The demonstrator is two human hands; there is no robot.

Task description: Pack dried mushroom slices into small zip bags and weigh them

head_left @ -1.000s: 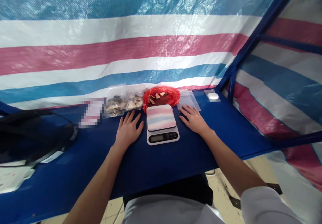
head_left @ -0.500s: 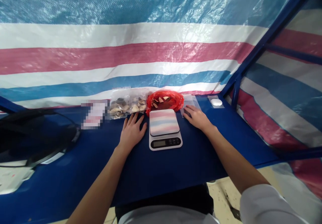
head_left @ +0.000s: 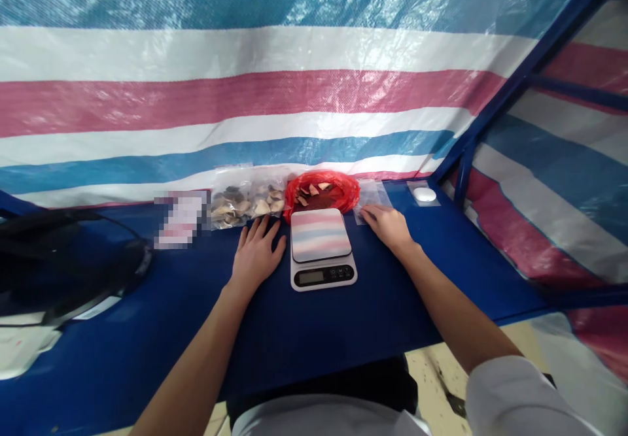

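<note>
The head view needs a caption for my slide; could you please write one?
Left hand and right hand flank a digital scale before an open red plastic bag on a blue table.

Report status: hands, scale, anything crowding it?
Left hand spread palm-down on blue table, left of scale. Right hand at clear bag, grip unclear. Scale between hands, display unreadable. Red bag of pieces close behind scale.
</note>
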